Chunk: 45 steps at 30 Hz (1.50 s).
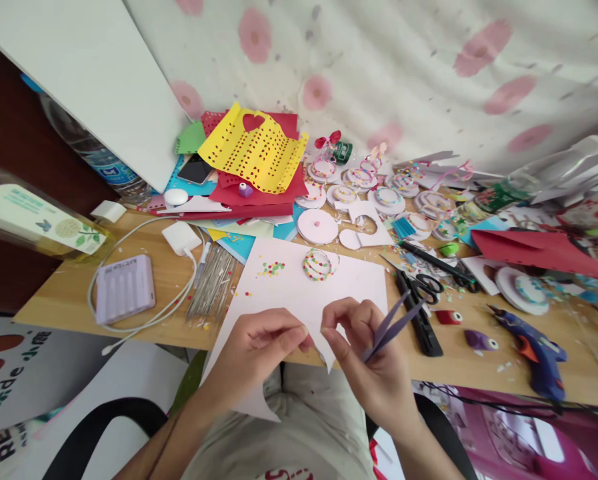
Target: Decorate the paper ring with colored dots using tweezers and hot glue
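In the head view, at lower centre, the near edge of the pale pink sheet is pinched between thumb and fingers of the left hand. Purple tweezers are clamped in the curled fingers of the right hand, just to the right. A beaded ring is seen on the sheet, and black scissors further right.

Head camera looks down over desk (close, forward).
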Motion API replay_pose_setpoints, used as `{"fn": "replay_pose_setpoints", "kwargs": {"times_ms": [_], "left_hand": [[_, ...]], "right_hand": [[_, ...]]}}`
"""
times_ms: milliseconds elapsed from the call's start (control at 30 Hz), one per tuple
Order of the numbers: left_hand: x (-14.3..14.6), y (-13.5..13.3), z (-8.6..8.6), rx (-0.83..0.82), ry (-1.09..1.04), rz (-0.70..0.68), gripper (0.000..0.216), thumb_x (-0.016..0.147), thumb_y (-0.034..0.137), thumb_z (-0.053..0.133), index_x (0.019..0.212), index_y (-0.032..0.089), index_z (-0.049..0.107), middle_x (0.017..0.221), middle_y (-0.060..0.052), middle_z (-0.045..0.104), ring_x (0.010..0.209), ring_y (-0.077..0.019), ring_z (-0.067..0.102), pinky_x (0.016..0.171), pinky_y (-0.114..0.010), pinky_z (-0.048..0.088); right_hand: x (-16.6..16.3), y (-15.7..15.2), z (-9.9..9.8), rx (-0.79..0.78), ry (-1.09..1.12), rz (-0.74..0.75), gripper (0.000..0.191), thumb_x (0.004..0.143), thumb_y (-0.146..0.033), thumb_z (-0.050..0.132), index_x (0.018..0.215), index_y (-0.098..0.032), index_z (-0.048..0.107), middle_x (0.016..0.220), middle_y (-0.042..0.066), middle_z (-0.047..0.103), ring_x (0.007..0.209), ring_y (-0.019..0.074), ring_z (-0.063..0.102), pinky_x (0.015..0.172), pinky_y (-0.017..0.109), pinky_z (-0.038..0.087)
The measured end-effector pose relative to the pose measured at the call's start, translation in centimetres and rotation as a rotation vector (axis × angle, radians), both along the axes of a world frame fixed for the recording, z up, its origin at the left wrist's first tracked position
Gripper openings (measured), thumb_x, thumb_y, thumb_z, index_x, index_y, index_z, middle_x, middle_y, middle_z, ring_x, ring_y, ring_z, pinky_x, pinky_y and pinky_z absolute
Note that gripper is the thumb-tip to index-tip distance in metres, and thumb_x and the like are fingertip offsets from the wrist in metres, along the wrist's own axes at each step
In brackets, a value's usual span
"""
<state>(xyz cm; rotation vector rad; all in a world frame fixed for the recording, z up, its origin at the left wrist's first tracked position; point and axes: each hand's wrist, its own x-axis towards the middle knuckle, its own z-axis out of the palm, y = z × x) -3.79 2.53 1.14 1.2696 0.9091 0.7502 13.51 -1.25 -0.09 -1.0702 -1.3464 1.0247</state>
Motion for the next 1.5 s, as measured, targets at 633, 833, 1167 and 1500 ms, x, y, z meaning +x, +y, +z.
{"fn": "replay_pose_setpoints", "kwargs": {"times_ms": [633, 833, 1167, 1500], "left_hand": [[-0.1, -0.1, 0.0, 0.078, -0.038, 0.011, 0.014, 0.086, 0.026, 0.069, 0.081, 0.021, 0.082, 0.079, -0.006, 0.074, 0.073, -0.0183, 0.065, 0.068, -0.027, 0.049], [-0.1, -0.2, -0.1, 0.164, -0.013, 0.02, 0.011, 0.084, 0.021, 0.072, 0.082, 0.022, 0.082, 0.077, -0.006, 0.073, 0.069, -0.0166, 0.062, 0.061, -0.026, 0.046], [-0.2, 0.1, -0.3, 0.427, 0.046, 0.024, 0.013, 0.085, 0.016, 0.071, 0.086, 0.023, 0.082, 0.078, -0.006, 0.078, 0.073, -0.0194, 0.065, 0.068, -0.029, 0.053], [0.2, -0.2, -0.9, 0.401, -0.067, -0.044, 0.017, 0.089, 0.025, 0.069, 0.081, 0.016, 0.081, 0.075, -0.008, 0.077, 0.071, -0.017, 0.063, 0.068, -0.026, 0.051]], "right_hand": [[1.1, -0.7, 1.1, 0.021, -0.165, -0.02, 0.031, 0.089, -0.014, 0.06, 0.076, -0.023, 0.033, 0.089, 0.003, 0.058, 0.085, 0.0165, 0.054, 0.072, 0.03, 0.044], [0.4, -0.8, 1.6, -0.014, -0.09, 0.052, 0.037, 0.089, -0.01, 0.061, 0.074, -0.022, 0.029, 0.089, 0.0, 0.059, 0.083, 0.0121, 0.055, 0.073, 0.025, 0.046], [1.0, -0.8, 1.8, -0.067, -0.287, 0.089, 0.023, 0.093, -0.016, 0.057, 0.08, -0.023, 0.04, 0.085, -0.001, 0.057, 0.077, 0.0125, 0.053, 0.067, 0.025, 0.043], [1.2, -0.3, 1.5, -0.299, 0.107, 0.284, 0.037, 0.093, -0.03, 0.061, 0.074, -0.023, 0.03, 0.08, -0.001, 0.05, 0.074, 0.0123, 0.046, 0.064, 0.025, 0.036]]}}
